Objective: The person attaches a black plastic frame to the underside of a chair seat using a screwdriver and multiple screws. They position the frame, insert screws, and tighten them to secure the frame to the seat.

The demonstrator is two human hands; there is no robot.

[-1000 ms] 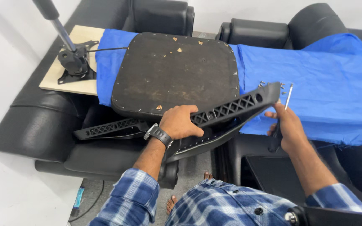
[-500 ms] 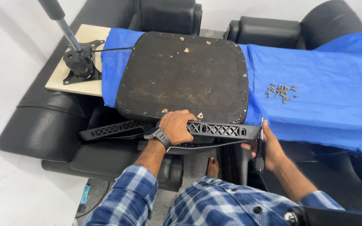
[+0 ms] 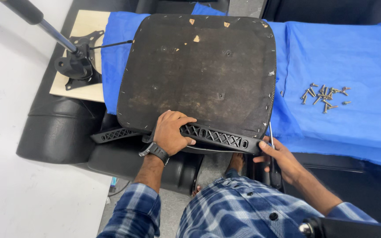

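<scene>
We hold a black plastic lattice bracket [image 3: 214,137] along the near edge of an upturned chair seat base [image 3: 199,70], dark board side up, with staples visible round its rim. The bracket lies nearly level, pressed against the seat's front edge; a second ribbed piece [image 3: 113,134] pokes out from under the seat at the left. Our left hand [image 3: 170,132] is closed over the bracket near its middle, fingers curled across the top, a dark watch [image 3: 155,150] on the wrist. Our right hand [image 3: 280,156] grips the bracket's right end, thumb on top; it also holds a screwdriver [image 3: 272,154], shaft up and dark handle down below the palm. The seat rests on a blue cloth [image 3: 340,61] spread over black sofas [image 3: 58,128]. A small heap of screws [image 3: 325,94] lies on the cloth, well to the right of the seat. At far left, a black chair mechanism with gas cylinder [image 3: 67,59] sits on a pale board [image 3: 82,88].
</scene>
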